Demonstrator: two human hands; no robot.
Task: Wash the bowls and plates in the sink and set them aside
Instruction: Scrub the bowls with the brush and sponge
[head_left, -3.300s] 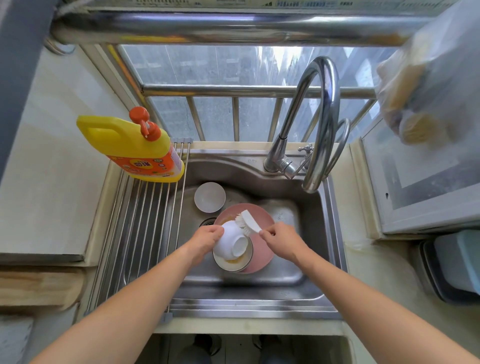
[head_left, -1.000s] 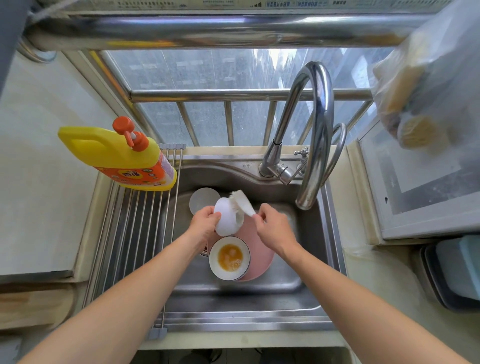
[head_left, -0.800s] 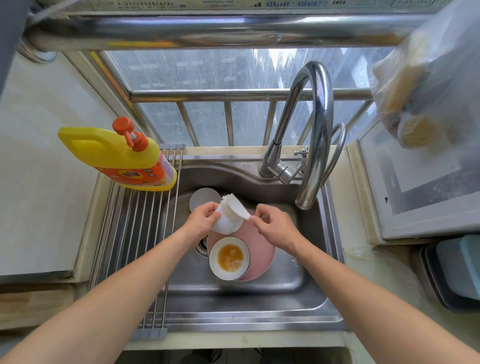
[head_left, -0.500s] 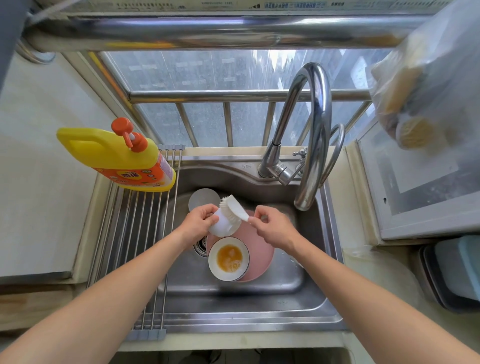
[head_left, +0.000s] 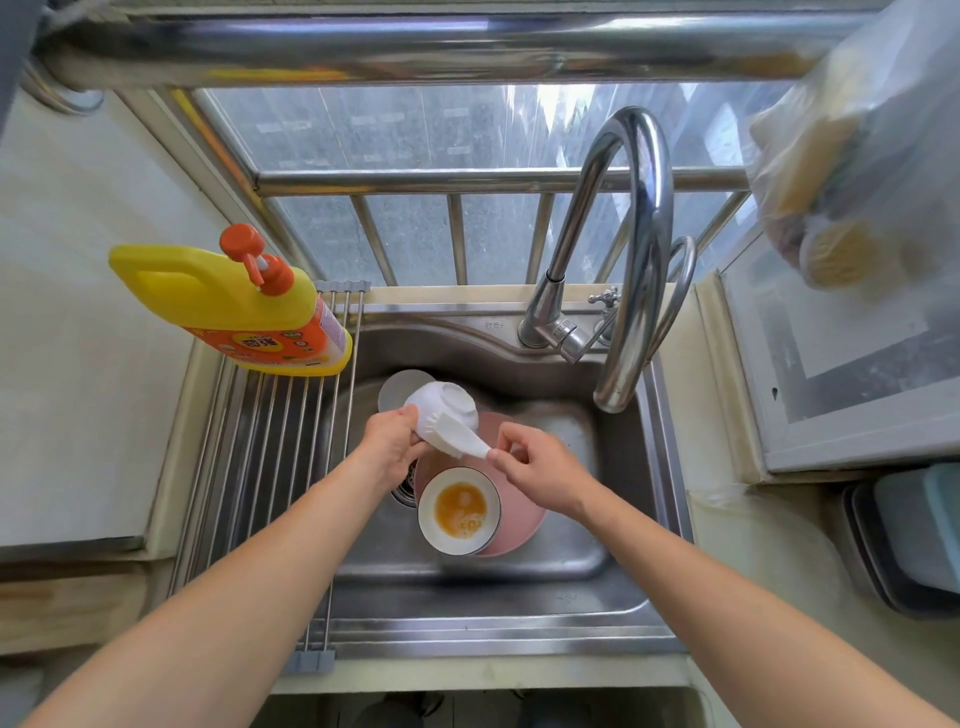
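Over the sink (head_left: 597, 613), both hands are busy with one small white bowl (head_left: 447, 402). The left hand (head_left: 392, 447) curls its fingers round the bowl's near side and holds it tilted above the basin, foot turned up and away. The right hand (head_left: 540, 470) pinches the tip of a white brush (head_left: 457, 439) between thumb and fingertips, and the brush lies against the bowl's outer wall. Below them, on the sink floor, a second bowl (head_left: 460, 509) with a dark rim holds yellow-orange residue and sits on a pink plate (head_left: 519, 530). Behind the held bowl, toward the sink's far left corner, a pale dish (head_left: 395, 387) peeks out, mostly hidden. The curved tap (head_left: 631, 260) arches over the far right of the basin. A yellow detergent bottle (head_left: 234, 306) stands at the far end of the roll-up rack (head_left: 260, 493) spanning the sink's left edge.
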